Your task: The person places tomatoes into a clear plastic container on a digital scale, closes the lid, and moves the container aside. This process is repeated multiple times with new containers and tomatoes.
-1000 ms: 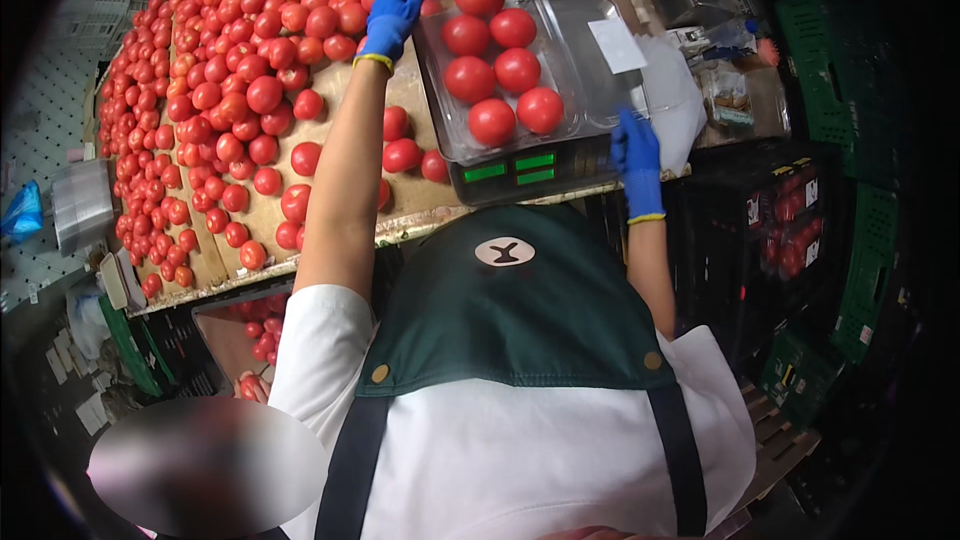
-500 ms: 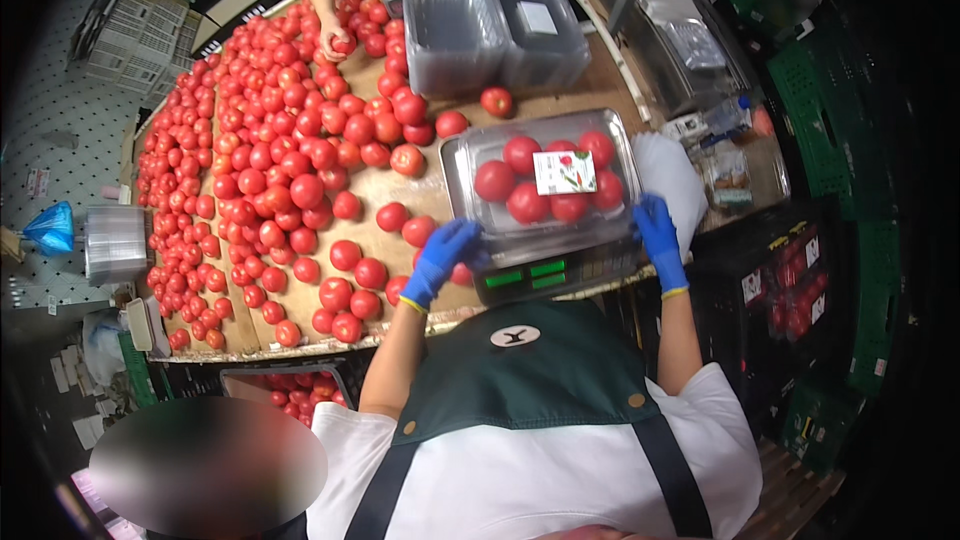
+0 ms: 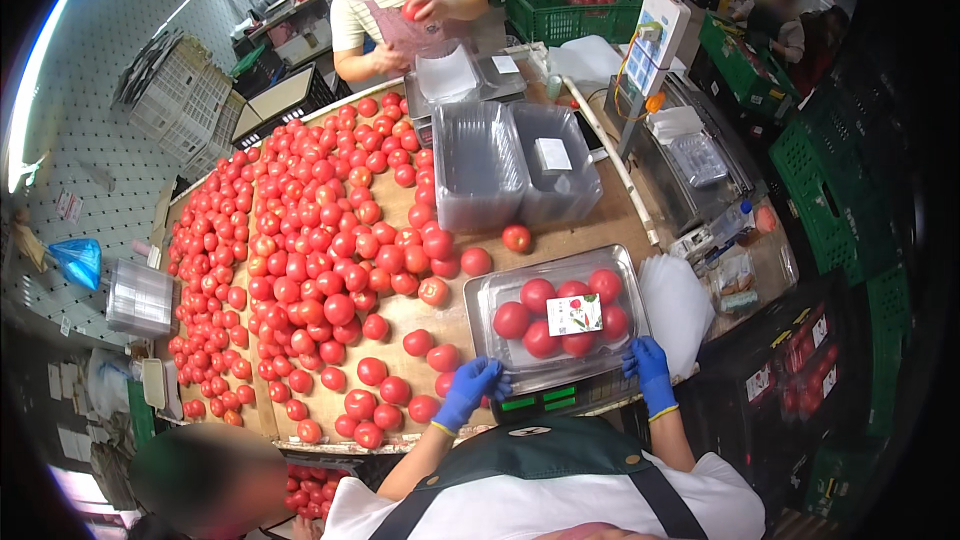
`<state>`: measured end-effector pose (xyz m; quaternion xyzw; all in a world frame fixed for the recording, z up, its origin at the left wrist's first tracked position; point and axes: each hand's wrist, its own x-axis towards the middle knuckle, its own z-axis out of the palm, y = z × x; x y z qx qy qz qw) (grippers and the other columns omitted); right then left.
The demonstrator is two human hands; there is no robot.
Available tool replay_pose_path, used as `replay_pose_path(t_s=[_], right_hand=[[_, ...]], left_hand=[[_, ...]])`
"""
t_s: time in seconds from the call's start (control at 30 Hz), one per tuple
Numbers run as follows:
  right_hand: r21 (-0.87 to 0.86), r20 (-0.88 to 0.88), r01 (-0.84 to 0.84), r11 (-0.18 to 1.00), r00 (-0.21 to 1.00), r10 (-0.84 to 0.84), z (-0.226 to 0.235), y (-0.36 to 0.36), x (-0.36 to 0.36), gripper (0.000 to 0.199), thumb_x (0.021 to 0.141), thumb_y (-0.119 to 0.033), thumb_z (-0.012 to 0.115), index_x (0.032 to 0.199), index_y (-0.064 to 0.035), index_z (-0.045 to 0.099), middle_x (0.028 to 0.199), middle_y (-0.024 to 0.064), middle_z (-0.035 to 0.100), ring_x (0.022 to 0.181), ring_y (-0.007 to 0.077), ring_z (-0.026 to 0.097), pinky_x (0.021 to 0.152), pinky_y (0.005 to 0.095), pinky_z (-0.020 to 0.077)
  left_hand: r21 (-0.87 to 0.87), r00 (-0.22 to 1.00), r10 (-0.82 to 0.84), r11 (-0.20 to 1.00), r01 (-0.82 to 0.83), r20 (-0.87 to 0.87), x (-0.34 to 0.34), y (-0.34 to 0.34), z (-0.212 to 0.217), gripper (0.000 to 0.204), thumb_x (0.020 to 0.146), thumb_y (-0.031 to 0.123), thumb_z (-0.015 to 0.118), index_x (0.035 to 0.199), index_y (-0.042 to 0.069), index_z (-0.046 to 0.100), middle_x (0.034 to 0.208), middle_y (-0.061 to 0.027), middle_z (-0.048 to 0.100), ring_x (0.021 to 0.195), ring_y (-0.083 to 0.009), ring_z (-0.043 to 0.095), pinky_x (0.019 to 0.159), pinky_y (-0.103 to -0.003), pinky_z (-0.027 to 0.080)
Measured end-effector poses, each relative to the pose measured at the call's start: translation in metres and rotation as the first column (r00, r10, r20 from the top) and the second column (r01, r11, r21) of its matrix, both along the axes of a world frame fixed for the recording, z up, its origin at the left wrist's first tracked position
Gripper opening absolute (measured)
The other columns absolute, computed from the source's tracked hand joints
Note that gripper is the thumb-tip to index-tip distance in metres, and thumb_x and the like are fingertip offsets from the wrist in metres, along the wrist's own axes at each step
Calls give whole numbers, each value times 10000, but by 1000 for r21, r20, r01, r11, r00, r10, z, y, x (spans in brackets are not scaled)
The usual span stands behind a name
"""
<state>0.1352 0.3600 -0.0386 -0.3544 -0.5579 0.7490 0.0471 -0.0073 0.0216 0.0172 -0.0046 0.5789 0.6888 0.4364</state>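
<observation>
A clear plastic tray of several red tomatoes, with a printed label on top, lies in the shallow metal pan of a scale. My left hand, in a blue glove, has its fingers bunched at the near left corner of the tray. At the near right corner, my right hand, gloved alike, has curled fingers against the edge. Exactly where the fingertips grip is hard to see. Below the tray, the green scale display shows between my hands.
Loose tomatoes spread over the table's left side. Stacked clear trays stand beyond the scale, with a lone tomato nearby. Across the table a co-worker holds a tomato. White sheets lie right of the pan; another person is near left.
My view has tilted up, bringing the co-worker across the table into sight. That person's hand has lifted a tomato from the pile. My hands stay at the tray's near corners.
</observation>
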Motion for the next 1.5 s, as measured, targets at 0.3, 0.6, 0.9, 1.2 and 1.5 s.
replay_pose_path(t_s=[0.3,0.6,0.9,1.2,1.5], right_hand=[[49,-170,231,972,961,-220,8,-7,-6,367,907,-150,553,1246,-12,522,1153,73,551,1022,142,512,880,231,413],[-206,-653,545,813,542,-529,141,-11,52,878,778,-79,680,1477,-108,150,1465,78,270,1302,154,308,1010,300,367],[-658,-473,405,635,434,-767,142,92,291,467,869,-282,525,1248,-11,501,1227,170,562,1124,322,547,1018,444,404],[333,98,395,856,889,-448,-47,235,416,472,878,-275,550,1270,-20,486,1254,160,545,1119,330,547,947,381,438],[845,-377,167,508,859,345,82,57,-136,284,876,-113,562,1143,-21,592,1127,151,602,1042,305,570,923,398,443]], left_hand=[[165,907,125,984,-63,-402,-123,71,-55,346,920,177,527,1230,24,507,1210,-73,527,1113,-187,501,989,-318,373],[286,902,-154,915,284,-403,55,183,133,775,761,183,679,1411,81,270,1498,-90,233,1226,-233,425,853,-260,455],[359,822,-344,774,522,-454,46,180,118,451,882,279,579,1219,-12,503,1305,-190,466,1166,-314,503,983,-438,403],[95,872,-249,944,316,-421,40,117,64,329,922,132,497,1204,-37,505,1216,-159,531,1086,-273,559,925,-381,462],[22,862,58,998,-54,-503,39,59,100,269,941,103,487,1172,-25,541,1078,-92,601,1019,-167,568,913,-294,434]])
